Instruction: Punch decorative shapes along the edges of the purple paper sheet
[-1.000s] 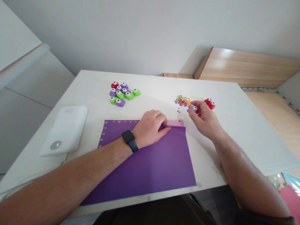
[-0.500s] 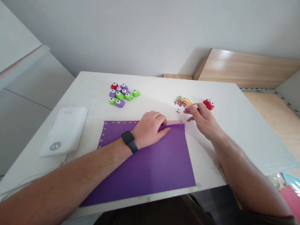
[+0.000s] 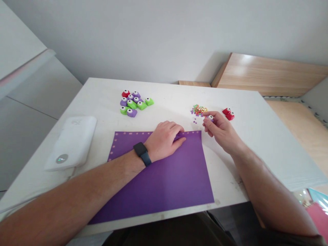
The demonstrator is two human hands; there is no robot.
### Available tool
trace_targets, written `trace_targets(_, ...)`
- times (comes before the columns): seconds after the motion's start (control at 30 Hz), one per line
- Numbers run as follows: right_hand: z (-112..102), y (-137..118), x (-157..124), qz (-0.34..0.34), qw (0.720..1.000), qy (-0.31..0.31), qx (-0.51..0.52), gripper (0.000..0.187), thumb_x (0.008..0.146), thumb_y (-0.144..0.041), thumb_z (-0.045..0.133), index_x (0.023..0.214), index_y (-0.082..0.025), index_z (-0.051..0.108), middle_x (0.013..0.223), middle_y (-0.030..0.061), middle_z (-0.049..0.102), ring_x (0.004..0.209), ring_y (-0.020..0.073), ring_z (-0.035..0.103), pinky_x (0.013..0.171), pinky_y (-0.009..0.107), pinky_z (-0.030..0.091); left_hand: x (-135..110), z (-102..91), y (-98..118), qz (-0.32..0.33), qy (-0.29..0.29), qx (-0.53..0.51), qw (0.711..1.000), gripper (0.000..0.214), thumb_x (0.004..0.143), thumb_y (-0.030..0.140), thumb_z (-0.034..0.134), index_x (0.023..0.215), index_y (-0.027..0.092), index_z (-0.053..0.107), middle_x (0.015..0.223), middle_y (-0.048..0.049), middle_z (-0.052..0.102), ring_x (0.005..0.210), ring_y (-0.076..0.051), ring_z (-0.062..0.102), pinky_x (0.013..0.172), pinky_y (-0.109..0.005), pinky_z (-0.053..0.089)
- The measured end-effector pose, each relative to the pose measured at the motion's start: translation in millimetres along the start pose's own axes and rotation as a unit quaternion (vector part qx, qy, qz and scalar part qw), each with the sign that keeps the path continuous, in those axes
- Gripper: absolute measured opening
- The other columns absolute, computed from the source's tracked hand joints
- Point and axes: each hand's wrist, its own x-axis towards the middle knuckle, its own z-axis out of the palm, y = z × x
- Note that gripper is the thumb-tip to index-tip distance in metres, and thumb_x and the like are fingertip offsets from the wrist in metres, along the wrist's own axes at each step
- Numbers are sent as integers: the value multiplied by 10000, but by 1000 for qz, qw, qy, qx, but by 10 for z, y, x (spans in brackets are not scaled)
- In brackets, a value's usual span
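Note:
A purple sheet of paper lies on the white table, with small punched shapes along its top edge and upper left side. My left hand, a dark watch on its wrist, rests across the sheet and pinches its top edge between thumb and fingers. In my right hand, just off the sheet's upper right corner, is a small purple craft punch with a white button. Its fingers are partly wrapped round the punch, the index finger raised. Beyond that hand is a pile of colourful paper cutouts, with a few purple cutouts nearer.
Several red, purple and green craft punches stand in a group at the back left. Two red craft punches sit right of the cutouts. A white box-shaped device with a cable is at the left; a wall rises behind the table.
The sheet's top right edge, folded over before, now lies flatter with its punched shapes showing. My right hand has turned the punch so its white button shows, and the index finger has lifted.

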Motion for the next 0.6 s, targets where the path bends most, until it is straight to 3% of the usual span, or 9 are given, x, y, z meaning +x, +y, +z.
trace_targets(0.1, -6, 9, 8, 10, 1000, -1, -12, 391, 924, -510, 656, 1208, -244, 623, 751, -28, 607, 611, 117, 520, 542, 251, 406, 0, -1, 1, -1, 2, -4, 1000, 182, 957, 334, 624, 1087, 206, 636, 1049, -74, 676, 1019, -255, 601, 938, -430, 464)
trace_targets(0.37, -6, 70, 57, 16, 998, 46, 37, 390, 929, -554, 627, 1170, -248, 604, 887, 24, 668, 811, 175, 670, 572, 260, 490, -1, 11, -9, 1, 3, -3, 1000, 185, 963, 342, 619, 1083, 202, 634, 1051, -73, 676, 1014, -250, 596, 936, -429, 464)
trace_targets(0.6, -16, 38, 31, 24, 998, 54, 26, 363, 928, -528, 642, 1166, -253, 624, 764, -20, 601, 601, 116, 526, 523, 246, 418, -4, 18, -9, 0, 4, -4, 1000, 186, 960, 342, 621, 1087, 206, 636, 1045, -77, 676, 1013, -254, 603, 934, -435, 468)
